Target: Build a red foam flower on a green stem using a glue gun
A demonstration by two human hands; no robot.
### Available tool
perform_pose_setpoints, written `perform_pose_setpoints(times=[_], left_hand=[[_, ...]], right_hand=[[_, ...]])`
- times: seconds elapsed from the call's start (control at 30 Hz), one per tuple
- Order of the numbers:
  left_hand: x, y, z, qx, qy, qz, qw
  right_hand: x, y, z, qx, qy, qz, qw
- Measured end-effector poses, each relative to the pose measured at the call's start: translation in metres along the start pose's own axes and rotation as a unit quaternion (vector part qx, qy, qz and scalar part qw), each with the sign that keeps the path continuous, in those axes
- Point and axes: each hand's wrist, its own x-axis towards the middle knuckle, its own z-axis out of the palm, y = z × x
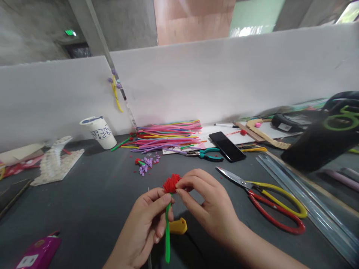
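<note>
A red craft flower (170,184) on a green pipe-cleaner stem (167,239) is held up over the dark table, its stem hanging down. My left hand (146,220) is closed, with thumb and fingers pinching the stem just under the bloom. The thumb and forefinger of my right hand (210,201) pinch the right edge of the red petals. Under the hands lies a yellow-handled tool (178,226), partly covered by my left fingers, so its kind is unclear. Behind the flower sits a small heap of purple cut pieces (148,164).
Red-and-yellow-handled scissors (269,198) lie at right, beside clear strips (311,213) and a large black bottle (322,130). Further back are pliers (209,154), a phone (226,146), bundled pipe cleaners (168,136) and a paper cup (100,133). A white partition (224,78) stands behind.
</note>
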Motion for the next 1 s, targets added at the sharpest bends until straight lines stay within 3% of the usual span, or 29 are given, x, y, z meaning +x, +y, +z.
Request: perform_pose_setpoints(times=[0.5,1.0], left_hand=[[0.0017,-0.0011,0.0017,0.056,0.058,0.005,0.997],[0.0011,0.0011,0.0023,0.066,0.059,0.008,0.996]], right_hand=[[0.0024,-0.0024,-0.0039,0.021,0.002,0.027,0.999],[0.0020,-0.0009,-0.0030,0.013,-0.002,0.018,1.000]])
